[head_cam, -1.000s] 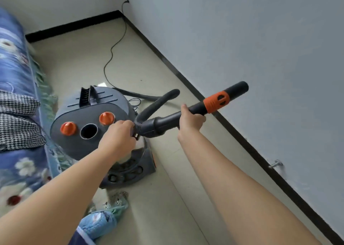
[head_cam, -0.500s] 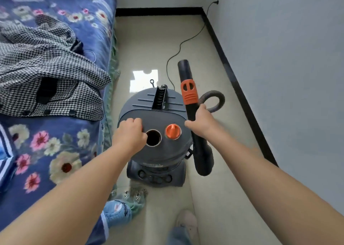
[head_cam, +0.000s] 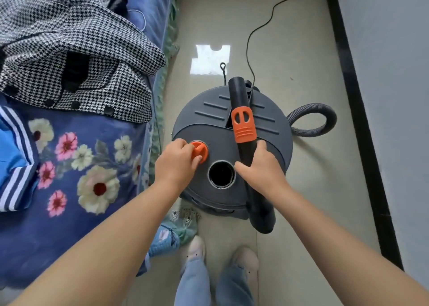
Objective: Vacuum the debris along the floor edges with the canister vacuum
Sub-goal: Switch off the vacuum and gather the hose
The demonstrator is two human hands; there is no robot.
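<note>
We stand over the canister vacuum [head_cam: 232, 147], which sits on the pale floor [head_cam: 290, 247] between the bed's edge [head_cam: 148, 143] and the dark skirting board [head_cam: 357, 110] along the wall. It looks like a bulky hard-plastic drum, probably heavy enough that we would roll or drag it rather than lift it, and its smooth lid offers little purchase. The ribbed hose [head_cam: 325, 120] loops off the far right side of the drum; it looks soft and springy, likely to kink if pulled hard. The rigid black wand [head_cam: 248, 152] with its orange collar [head_cam: 242, 124] lies across the lid; it looks stiff and light, best taken just below the collar. Our right hand [head_cam: 262, 168] is wrapped around it there. Our left hand [head_cam: 176, 164] pinches the orange knob [head_cam: 200, 151] beside the open port [head_cam: 221, 174]. The hands are apart, either side of that port. A thin power cord [head_cam: 250, 38] trails away toward the far wall.
</note>
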